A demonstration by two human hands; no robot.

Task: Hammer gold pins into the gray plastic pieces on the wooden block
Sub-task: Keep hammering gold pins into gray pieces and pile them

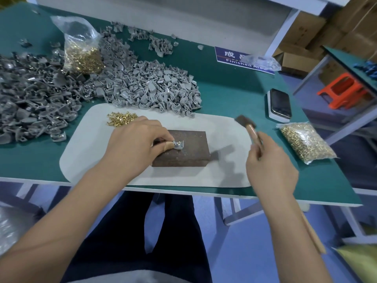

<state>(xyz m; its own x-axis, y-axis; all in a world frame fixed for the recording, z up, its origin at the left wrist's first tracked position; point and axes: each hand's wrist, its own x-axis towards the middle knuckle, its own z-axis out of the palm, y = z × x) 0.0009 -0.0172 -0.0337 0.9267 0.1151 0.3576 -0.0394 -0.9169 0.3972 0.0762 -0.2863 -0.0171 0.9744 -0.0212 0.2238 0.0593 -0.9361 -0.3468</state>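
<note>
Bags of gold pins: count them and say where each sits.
2. One bag of gold pins stands upright at the back left among the gray pieces; another lies at the right, beside the white mat.

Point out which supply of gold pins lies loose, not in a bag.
The small heap of gold pins on the white mat, just beyond the left hand. The other two supplies sit in clear plastic bags.

Gray pieces heap (142,86) crowds behind wooden block (183,148).

Wooden block (181,154) on mat (85,160), loose pins (120,118) behind-left.
</note>
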